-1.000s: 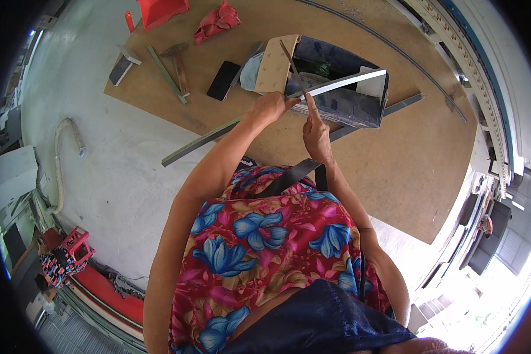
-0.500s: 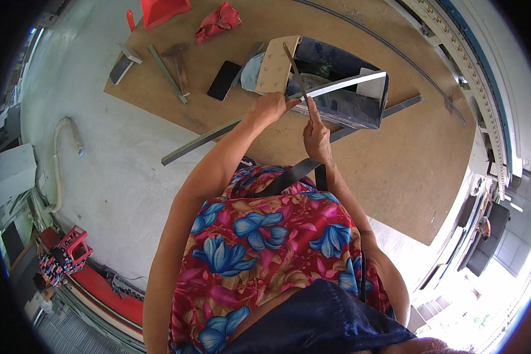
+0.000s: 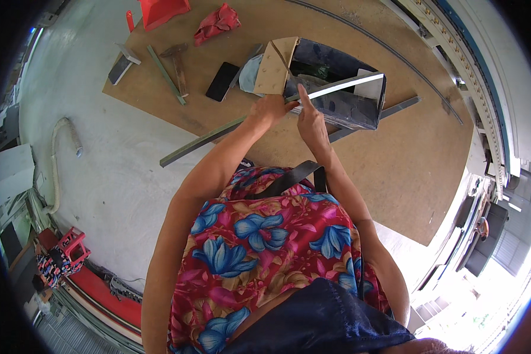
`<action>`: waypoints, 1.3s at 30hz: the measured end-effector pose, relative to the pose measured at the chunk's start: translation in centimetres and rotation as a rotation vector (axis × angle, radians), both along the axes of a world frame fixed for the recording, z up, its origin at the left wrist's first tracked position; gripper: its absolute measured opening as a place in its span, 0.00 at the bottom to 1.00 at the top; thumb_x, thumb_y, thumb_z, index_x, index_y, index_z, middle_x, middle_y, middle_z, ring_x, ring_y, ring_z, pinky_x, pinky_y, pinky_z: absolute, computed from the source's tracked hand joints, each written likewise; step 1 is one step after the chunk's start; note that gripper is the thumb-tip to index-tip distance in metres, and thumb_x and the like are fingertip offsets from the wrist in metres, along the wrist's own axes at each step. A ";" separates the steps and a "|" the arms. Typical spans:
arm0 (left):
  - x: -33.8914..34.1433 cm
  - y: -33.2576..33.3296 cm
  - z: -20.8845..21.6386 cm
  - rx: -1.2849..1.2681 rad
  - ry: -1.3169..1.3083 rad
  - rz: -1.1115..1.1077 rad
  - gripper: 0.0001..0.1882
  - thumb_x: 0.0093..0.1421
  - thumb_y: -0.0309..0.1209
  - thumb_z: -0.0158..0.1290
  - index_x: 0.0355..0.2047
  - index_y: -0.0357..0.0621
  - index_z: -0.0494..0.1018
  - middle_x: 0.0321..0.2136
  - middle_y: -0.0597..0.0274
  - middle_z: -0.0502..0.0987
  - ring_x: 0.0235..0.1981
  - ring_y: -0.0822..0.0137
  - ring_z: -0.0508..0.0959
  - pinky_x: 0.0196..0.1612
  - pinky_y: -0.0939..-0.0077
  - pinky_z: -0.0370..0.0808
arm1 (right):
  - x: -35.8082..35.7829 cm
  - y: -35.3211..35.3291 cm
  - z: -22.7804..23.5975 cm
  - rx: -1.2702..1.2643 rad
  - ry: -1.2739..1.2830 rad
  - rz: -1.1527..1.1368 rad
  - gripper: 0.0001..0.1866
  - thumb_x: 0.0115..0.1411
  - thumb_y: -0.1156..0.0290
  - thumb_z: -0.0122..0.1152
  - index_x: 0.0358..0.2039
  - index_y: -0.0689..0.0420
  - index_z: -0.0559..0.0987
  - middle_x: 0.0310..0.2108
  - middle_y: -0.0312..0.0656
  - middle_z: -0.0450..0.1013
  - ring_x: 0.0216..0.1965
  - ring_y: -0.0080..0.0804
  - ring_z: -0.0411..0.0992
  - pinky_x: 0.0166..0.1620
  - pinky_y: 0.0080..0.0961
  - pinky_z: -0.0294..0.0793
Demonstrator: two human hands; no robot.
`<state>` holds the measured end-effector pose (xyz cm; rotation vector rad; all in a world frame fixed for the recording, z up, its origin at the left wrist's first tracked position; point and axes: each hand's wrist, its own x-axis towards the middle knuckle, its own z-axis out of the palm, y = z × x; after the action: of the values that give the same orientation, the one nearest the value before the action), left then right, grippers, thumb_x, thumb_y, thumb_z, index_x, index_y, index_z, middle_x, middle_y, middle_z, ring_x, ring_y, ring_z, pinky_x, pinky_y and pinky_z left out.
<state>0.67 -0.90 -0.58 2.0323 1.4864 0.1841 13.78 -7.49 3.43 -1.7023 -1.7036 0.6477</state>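
My left hand (image 3: 269,108) is closed around a long square grey-green bar (image 3: 203,140), which slants from lower left up to the right. The bar's far part has a bright white face and crosses over a dark open box (image 3: 348,109). In my right hand (image 3: 312,125) is a thin dark file (image 3: 282,57), with the index finger stretched along it. The file crosses the bar close to my left hand. Its far end lies over a tan board (image 3: 271,66) on the box's left end. My fingers hide the file's near end.
On the brown table (image 3: 395,171) lie a black phone (image 3: 222,81), a hammer (image 3: 177,68), a green strip (image 3: 166,75), a red cloth (image 3: 218,25) and a red dustpan (image 3: 162,12). Another dark bar (image 3: 401,107) passes under the box. A thin rod (image 3: 389,50) curves along the far side.
My right hand has moved up and slightly left, pushing the file forward across the bar. My left hand and the bar have stayed almost in place.
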 end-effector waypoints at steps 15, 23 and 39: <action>0.5 -1.0 -0.3 0.141 0.080 0.002 0.29 0.54 0.57 0.51 0.23 0.38 0.78 0.22 0.45 0.77 0.27 0.50 0.80 0.28 0.59 0.77 | -0.3 -1.5 0.2 -0.004 0.060 -0.039 0.35 0.51 0.85 0.41 0.62 0.55 0.57 0.43 0.64 0.68 0.41 0.62 0.69 0.42 0.47 0.68; 0.6 -1.3 0.5 0.164 0.130 -0.051 0.30 0.54 0.57 0.50 0.21 0.39 0.77 0.19 0.47 0.77 0.25 0.50 0.80 0.25 0.60 0.76 | 1.8 -5.2 0.0 0.016 0.060 -0.034 0.35 0.51 0.84 0.42 0.62 0.52 0.56 0.43 0.64 0.68 0.40 0.61 0.69 0.40 0.47 0.68; 0.8 -2.2 0.8 0.139 0.002 0.030 0.29 0.54 0.57 0.49 0.24 0.39 0.76 0.20 0.47 0.77 0.28 0.48 0.79 0.31 0.54 0.73 | -0.5 0.1 1.4 -0.362 -0.033 -0.068 0.33 0.52 0.84 0.41 0.62 0.53 0.58 0.46 0.65 0.67 0.43 0.63 0.68 0.43 0.45 0.68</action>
<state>1.45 -3.09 0.26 2.1199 1.5441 0.3062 13.24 -7.38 4.80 -2.0177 -1.6137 0.9456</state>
